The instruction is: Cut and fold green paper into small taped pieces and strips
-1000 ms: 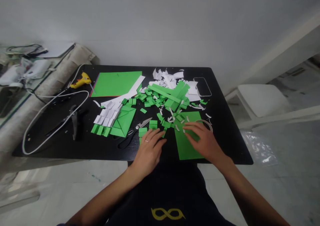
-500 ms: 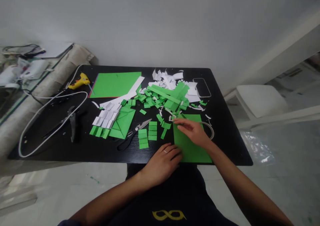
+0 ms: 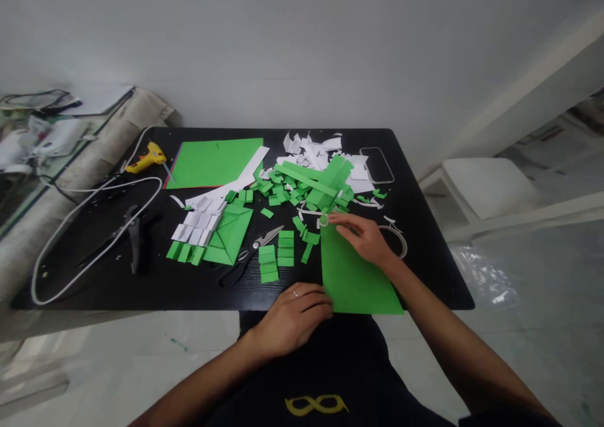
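Green paper sheet (image 3: 356, 279), flat, under and between the two hands. Left hand (image 3: 295, 320): fingers close together, bent, tips down at the sheet's near-left corner; whether they pinch it, cannot tell. Right hand (image 3: 363, 238): fingers stretched forward over the sheet's far end, thumb tucked just below, gap narrow. Tips meet a small green scrap (image 3: 324, 220) at the far-left corner; grip on it cannot be told.

Step in hand, as judged: squaring the sheet at the table's front edge and clearing bits from its far end. Next move would seem to call for the left fingers to steady the corner and the right to brush lightly, without creasing.

Sheet condition: plain, smooth, no fold visible; part covered by the right hand. Near edge reaches about the front edge of the black table (image 3: 170, 285).

Outward from the fingers: pale ring (image 3: 404, 246) just right of the right hand; two pleated green pieces (image 3: 277, 257) beyond and left of the left fingertips, scissors (image 3: 256, 244) past them. Ahead of the right fingertips, a heap of green cuttings (image 3: 325, 188), white scraps (image 3: 318, 153) behind. Far left, yellow glue gun (image 3: 150, 158).
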A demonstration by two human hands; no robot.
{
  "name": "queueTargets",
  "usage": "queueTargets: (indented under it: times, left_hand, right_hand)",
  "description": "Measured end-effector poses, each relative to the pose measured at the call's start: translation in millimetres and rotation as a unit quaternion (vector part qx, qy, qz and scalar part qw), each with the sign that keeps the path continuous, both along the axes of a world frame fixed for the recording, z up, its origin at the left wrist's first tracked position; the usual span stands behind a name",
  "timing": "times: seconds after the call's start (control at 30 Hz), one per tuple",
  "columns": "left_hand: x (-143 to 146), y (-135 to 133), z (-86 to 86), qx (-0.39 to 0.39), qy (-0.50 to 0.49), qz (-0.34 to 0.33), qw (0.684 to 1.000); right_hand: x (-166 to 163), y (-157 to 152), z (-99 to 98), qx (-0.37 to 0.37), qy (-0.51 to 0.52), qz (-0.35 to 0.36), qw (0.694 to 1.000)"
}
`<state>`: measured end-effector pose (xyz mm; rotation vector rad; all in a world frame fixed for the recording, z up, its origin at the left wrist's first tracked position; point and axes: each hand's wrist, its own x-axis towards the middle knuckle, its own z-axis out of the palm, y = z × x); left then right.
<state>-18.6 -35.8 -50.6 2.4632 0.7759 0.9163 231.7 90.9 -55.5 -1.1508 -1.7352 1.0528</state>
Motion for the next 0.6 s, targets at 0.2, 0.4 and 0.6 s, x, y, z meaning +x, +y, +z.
queueTargets:
  times: [0.2,0.4,0.6]
  left_hand:
    - [5.9,1.2,0.8,-0.003,0.025,-0.01,1.0]
    - [18.5,5.7,-14.2,0.007,0.095,-0.035,0.995]
    - [12.6,3.5,-9.5,-0.01,0.003,-0.029,1.0]
  right_hand:
    - [-2.5,-0.3,0.1,0.056,-0.057,0.031,0.996]
    - [-7.1,-2.6,-6.1,0.129,-0.128,0.074,0.981]
    - [-8.0,-5.2,-8.3,0.148,-0.171,0.074,0.971]
